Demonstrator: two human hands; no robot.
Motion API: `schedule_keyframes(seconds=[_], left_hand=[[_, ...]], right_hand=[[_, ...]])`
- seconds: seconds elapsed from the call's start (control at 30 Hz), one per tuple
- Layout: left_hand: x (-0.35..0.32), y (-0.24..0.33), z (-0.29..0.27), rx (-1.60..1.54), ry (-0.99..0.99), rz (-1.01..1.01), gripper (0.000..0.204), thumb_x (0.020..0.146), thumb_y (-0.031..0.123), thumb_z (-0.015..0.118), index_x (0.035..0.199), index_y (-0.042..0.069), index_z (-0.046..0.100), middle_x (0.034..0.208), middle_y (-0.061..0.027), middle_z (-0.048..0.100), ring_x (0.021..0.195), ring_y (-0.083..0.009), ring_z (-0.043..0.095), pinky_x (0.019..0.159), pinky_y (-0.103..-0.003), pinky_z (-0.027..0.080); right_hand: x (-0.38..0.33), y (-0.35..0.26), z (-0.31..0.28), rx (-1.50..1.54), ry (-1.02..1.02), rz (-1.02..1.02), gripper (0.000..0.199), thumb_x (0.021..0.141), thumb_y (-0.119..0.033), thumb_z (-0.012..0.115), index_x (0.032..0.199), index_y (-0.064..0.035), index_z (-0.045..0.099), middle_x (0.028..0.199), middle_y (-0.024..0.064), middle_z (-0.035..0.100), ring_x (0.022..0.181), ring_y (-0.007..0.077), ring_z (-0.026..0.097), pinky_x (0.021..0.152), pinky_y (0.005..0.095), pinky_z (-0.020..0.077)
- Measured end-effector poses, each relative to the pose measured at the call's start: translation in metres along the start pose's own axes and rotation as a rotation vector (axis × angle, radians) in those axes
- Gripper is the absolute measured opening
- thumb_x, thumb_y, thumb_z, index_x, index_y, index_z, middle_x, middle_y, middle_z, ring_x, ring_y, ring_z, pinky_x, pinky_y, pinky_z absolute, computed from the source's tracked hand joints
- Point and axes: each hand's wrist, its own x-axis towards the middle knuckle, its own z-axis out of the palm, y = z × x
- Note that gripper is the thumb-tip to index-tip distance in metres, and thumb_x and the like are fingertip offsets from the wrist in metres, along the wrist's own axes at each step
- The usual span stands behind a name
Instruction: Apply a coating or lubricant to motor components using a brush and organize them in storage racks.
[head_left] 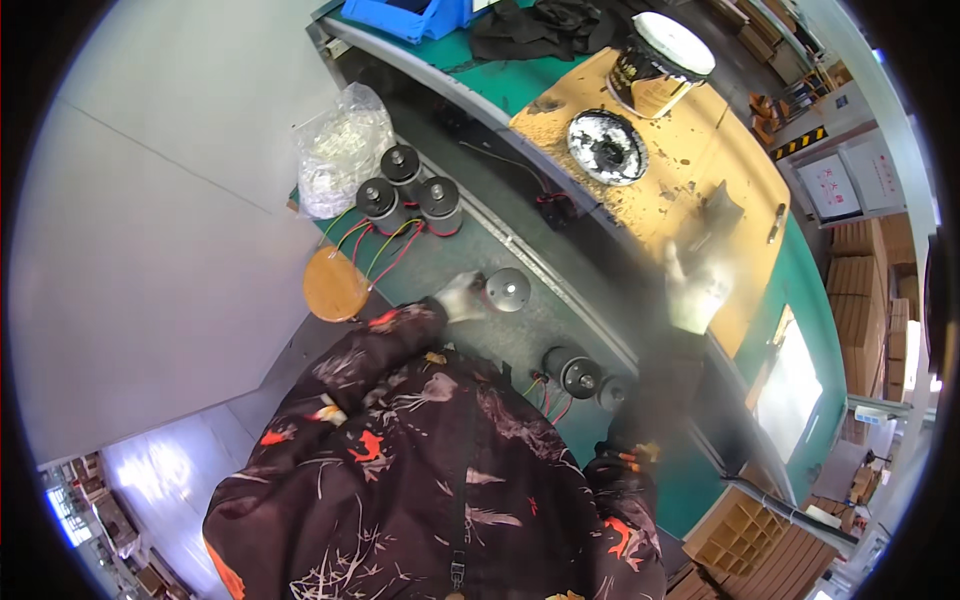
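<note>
My left hand (462, 297), in a pale glove, has its fingers closed at the left edge of a round grey metal disc (508, 289) with small holes. Whatever lies under the disc is hidden. Over the yellow board, my right hand (697, 290) is stretched out and smeared by motion. Just beyond its fingers is a dark, blurred, flat shape (718, 212); I cannot make out whether the hand holds it. Three black cylindrical motors (439, 203) with red and yellow-green wires stand left of the disc. Another motor (572, 372) lies nearer my right arm, next to a small grey round part (611, 393).
A stained yellow board (745, 180) carries an open bucket (655, 70), a lid smeared with white and black (607, 147) and a dark pen-like thing (776, 223). A metal rail (520, 245) borders the green bench. A clear plastic bag (345, 150) and round wooden stool-like disc (336, 285) are left.
</note>
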Motion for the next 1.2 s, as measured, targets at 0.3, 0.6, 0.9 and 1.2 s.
schedule_keyframes(seconds=[0.3, 0.6, 0.9, 1.2], left_hand=[[0.007, -0.067, 0.022, -0.145, -0.075, 0.148, 0.035, 0.086, 0.024, 0.065, 0.113, 0.001, 0.065, 0.094, -0.0089, 0.068, 0.085, -0.0235, 0.065, 0.081, -0.034, 0.052], [0.070, -0.053, -0.122, -1.799, 0.215, -0.824, 0.072, 0.086, 0.062, 0.053, 0.127, 0.002, 0.052, 0.134, -0.0237, 0.047, 0.124, -0.0423, 0.048, 0.108, -0.065, 0.034], [0.110, -0.038, -0.154, -1.739, 0.038, -1.153, 0.051, 0.064, 0.033, 0.077, 0.106, 0.006, 0.068, 0.104, -0.0163, 0.066, 0.104, -0.0388, 0.059, 0.084, -0.058, 0.054], [0.040, -0.073, -0.088, -1.044, -0.395, -0.963, 0.045, 0.071, 0.034, 0.075, 0.108, 0.008, 0.068, 0.106, -0.0165, 0.067, 0.101, -0.0334, 0.062, 0.085, -0.051, 0.054]], right_hand=[[-0.229, -0.116, 0.119, 2.044, -0.636, 1.578, 0.068, 0.094, -0.061, 0.052, 0.121, 0.0007, 0.060, 0.112, 0.0157, 0.067, 0.106, 0.0280, 0.062, 0.095, 0.0449, 0.0489], [-0.222, -0.137, 0.223, 1.987, -0.181, 2.264, 0.056, 0.089, -0.053, 0.058, 0.133, -0.0182, 0.057, 0.135, 0.0108, 0.058, 0.122, 0.0364, 0.054, 0.102, 0.0577, 0.0436], [-0.365, -0.216, 0.226, 1.883, 0.913, 1.890, 0.051, 0.082, -0.038, 0.077, 0.120, -0.0068, 0.064, 0.104, 0.0142, 0.069, 0.091, 0.0278, 0.067, 0.083, 0.0454, 0.0560], [-0.613, -0.290, 0.128, 1.340, 1.745, 1.607, 0.050, 0.082, -0.040, 0.078, 0.120, -0.0100, 0.064, 0.102, 0.0120, 0.070, 0.087, 0.0274, 0.067, 0.081, 0.0443, 0.0562]])
